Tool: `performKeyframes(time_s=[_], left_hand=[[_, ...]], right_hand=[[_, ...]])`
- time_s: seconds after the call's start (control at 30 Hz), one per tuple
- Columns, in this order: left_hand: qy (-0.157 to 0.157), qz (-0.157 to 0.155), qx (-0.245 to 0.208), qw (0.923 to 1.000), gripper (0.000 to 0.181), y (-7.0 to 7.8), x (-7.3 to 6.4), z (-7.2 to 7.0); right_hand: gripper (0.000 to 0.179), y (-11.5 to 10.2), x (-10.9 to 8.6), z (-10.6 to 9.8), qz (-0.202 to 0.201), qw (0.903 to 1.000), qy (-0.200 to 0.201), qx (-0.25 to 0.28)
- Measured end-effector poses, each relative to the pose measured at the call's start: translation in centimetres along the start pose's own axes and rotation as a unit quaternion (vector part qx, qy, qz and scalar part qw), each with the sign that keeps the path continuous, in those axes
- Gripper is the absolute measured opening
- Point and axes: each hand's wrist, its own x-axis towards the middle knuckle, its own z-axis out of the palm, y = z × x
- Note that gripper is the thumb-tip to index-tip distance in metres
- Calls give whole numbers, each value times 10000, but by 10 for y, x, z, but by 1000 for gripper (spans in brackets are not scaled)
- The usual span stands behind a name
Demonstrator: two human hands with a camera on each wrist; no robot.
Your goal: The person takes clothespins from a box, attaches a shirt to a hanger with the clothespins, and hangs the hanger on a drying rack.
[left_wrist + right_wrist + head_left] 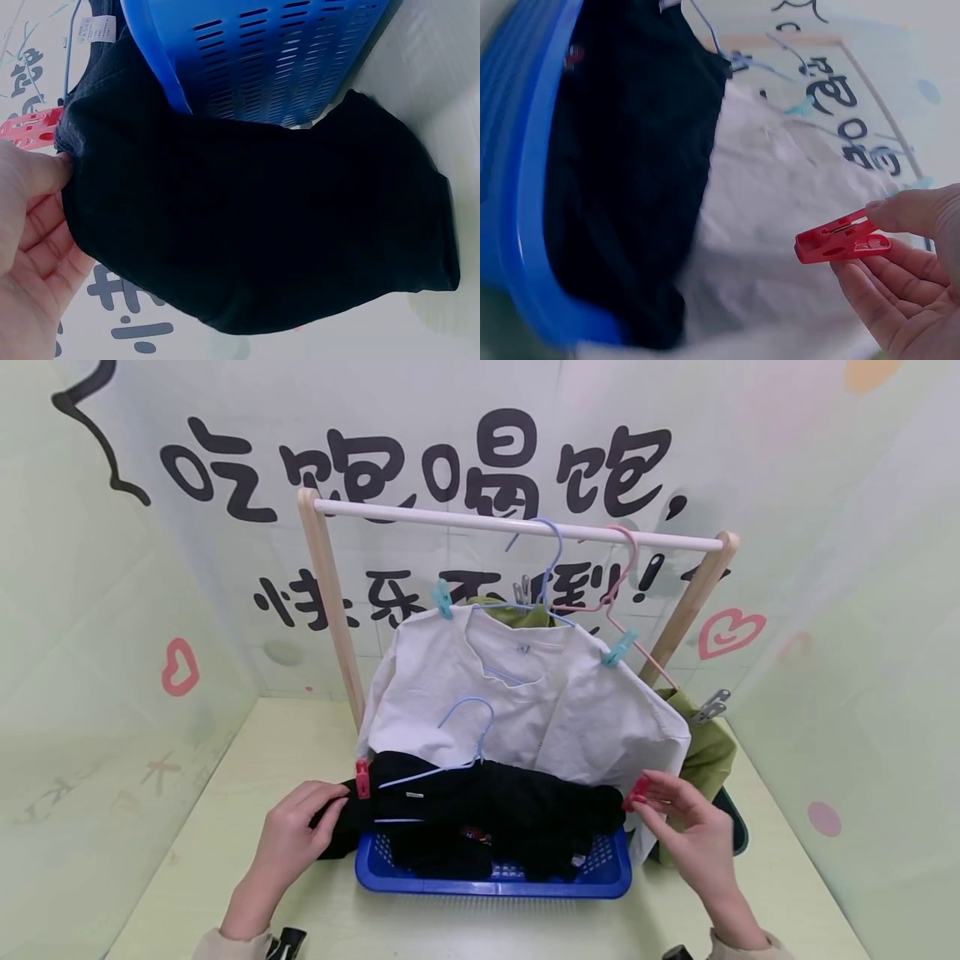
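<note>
The black garment [487, 814] lies crosswise between the hands: left hand [294, 832] pinches its end, right hand [686, 831] pinches a red peg [638, 792] at the other.

A: The head view looks forward and down from above the table [247, 860], taking in the whole clothes rack [517, 531], the blue basket [495, 883] and both hands at a middling distance.

B: And the wrist views?

A: The left wrist camera sits very close beside the left hand [30, 247], facing the black garment [255, 225] and the basket's slotted wall [277, 60] (the fabric fills most of the picture). The right wrist camera looks past the right hand [907, 285] and its red clothespin [841, 241] toward the rack, also near.

B: What overlaps?

A: All three share the black garment and the blue basket.
</note>
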Motion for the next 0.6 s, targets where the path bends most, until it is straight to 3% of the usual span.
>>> performKeyframes(time_s=[0.17,0.37,0.6], left_hand=[[9,6,-11,10000,45,0,-1,0],[-13,-8,-13,10000,44,-1,-3,0],[-1,2,-2,10000,44,-1,-2,0]], right_hand=[[38,-1,6,27,331,9972,-154,653],[31,7,16,56,291,9866,-206,1594],[28,7,26,79,20,9913,-254,1290]])
